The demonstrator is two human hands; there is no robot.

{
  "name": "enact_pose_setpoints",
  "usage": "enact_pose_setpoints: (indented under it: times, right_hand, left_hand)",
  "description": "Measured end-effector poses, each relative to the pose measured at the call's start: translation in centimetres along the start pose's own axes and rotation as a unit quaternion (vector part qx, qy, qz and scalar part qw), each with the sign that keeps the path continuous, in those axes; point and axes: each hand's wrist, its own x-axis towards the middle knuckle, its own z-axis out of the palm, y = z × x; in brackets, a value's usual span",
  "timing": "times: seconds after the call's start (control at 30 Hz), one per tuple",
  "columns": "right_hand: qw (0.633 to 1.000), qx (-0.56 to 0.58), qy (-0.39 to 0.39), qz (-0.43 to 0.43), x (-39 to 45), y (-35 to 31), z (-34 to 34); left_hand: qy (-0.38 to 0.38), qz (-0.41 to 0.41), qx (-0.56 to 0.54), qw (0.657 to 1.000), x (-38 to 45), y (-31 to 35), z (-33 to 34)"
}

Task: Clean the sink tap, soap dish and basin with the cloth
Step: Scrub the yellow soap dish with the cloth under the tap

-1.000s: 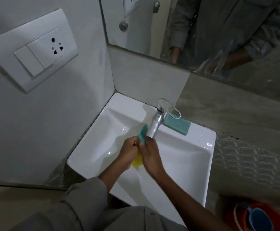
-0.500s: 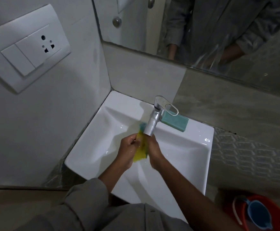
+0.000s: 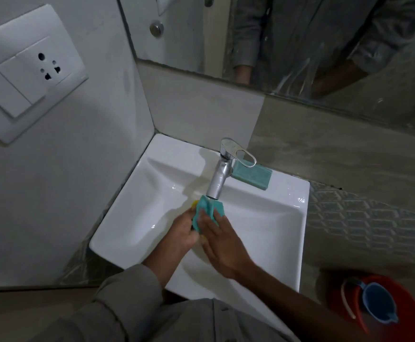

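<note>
A white basin [image 3: 263, 233] sits in the wall corner. Its chrome tap [image 3: 220, 174] leans forward over the bowl. Behind the tap, on the basin's back ledge, lies a teal block [image 3: 252, 177], soap or its dish. Just under the spout, a teal and yellow cloth [image 3: 207, 212] is squeezed between my two hands. My left hand [image 3: 183, 234] grips it from the left. My right hand [image 3: 222, 245] presses its fingers on it from the right. Most of the yellow side is hidden.
A white switch and socket plate [image 3: 26, 72] is on the left wall. A mirror [image 3: 300, 40] hangs above the basin. On the floor at the lower right stands a red bucket [image 3: 403, 324] with a blue mug [image 3: 379, 304] in it.
The cloth has turned in my hands, its teal side now up where yellow showed. My hands have stayed under the spout. The view has shifted slightly.
</note>
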Motion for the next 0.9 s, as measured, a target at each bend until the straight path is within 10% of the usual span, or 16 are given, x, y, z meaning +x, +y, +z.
enact_pose_setpoints:
  times: [0.33, 0.53, 0.7, 0.83, 0.9]
  right_hand:
    - [0.985, -0.120, 0.029, -0.119, -2.4, 2.4, 0.6]
    - [0.980, 0.072, 0.183, -0.012, -2.9, 1.7, 1.1]
    - [0.930, 0.224, 0.231, 0.176, 0.8, 1.0, 0.6]
    - [0.782, 0.355, 0.380, 0.344, 1.4, 3.9, -1.5]
    - [0.786, 0.338, 0.414, 0.311, 0.8, 3.5, -1.8]
  left_hand:
    - [0.060, 0.048, 0.015, 0.997, 0.8, 2.0, 0.3]
    - [0.058, 0.054, 0.033, 0.996, -0.3, -0.8, 1.6]
    - [0.037, 0.142, 0.142, 0.979, -0.8, -1.8, 1.7]
    - [-0.004, 0.150, 0.111, 0.982, -1.8, -0.2, 1.1]
    - [-0.005, 0.156, 0.104, 0.982, -1.9, 0.3, 1.1]
